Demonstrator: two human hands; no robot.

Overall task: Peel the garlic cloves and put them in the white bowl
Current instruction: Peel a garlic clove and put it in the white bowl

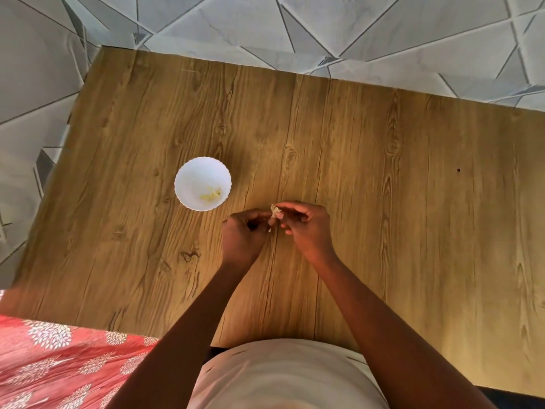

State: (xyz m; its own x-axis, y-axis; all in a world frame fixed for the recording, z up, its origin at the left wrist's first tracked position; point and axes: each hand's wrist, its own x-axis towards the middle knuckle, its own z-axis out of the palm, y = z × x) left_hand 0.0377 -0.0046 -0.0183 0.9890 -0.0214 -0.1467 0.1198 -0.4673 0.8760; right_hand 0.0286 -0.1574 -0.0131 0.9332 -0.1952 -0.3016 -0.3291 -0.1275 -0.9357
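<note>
A small white bowl (188, 175) with a scalloped rim stands on the wooden table, left of my hands, with a few peeled pale-yellow cloves (211, 194) inside. Both hands meet above the table's middle and pinch one small garlic clove (275, 211) with papery skin between their fingertips. My left hand (243, 236) has its fingers curled, thumb and forefinger at the clove. My right hand (306, 227) grips the clove's far side from above. Most of the clove is hidden by the fingers.
The wooden table (383, 202) spreads wide to the right and behind the hands. Tiny skin flecks (269, 230) lie under the hands. A red patterned cloth (59, 364) lies at the lower left, beyond the table's edge. Grey tiled floor (265, 25) surrounds the table.
</note>
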